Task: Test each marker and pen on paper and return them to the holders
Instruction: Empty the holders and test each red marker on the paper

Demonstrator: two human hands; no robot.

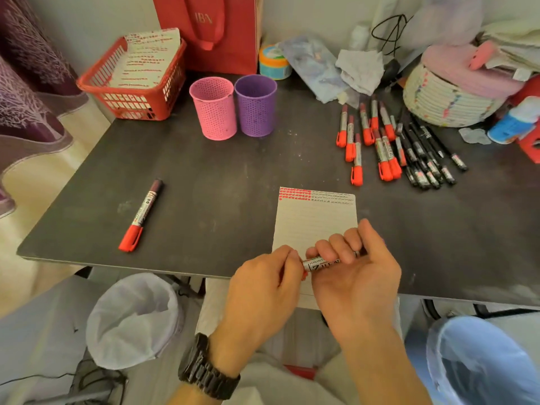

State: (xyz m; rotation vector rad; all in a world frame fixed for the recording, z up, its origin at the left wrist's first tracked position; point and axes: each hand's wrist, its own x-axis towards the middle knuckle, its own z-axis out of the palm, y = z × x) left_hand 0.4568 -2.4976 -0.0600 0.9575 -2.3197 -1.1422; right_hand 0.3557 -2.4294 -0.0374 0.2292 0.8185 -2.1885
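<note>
Head view: right hand [355, 276] curls round the barrel of a marker [320, 263] over the paper's [315, 220] near edge, left hand [263, 287] pinching its red-capped end; light, rigid, smooth, probably best gripped mid-barrel.

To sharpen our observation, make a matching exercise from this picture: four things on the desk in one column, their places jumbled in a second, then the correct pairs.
Things
1. pink holder
2. red basket
3. paper
4. black pens

Places
A. partly under left hand and right hand
B. beside purple holder
C. just right of red-capped markers
D. far left corner of table

Pairs: 1-B, 2-D, 3-A, 4-C
</note>
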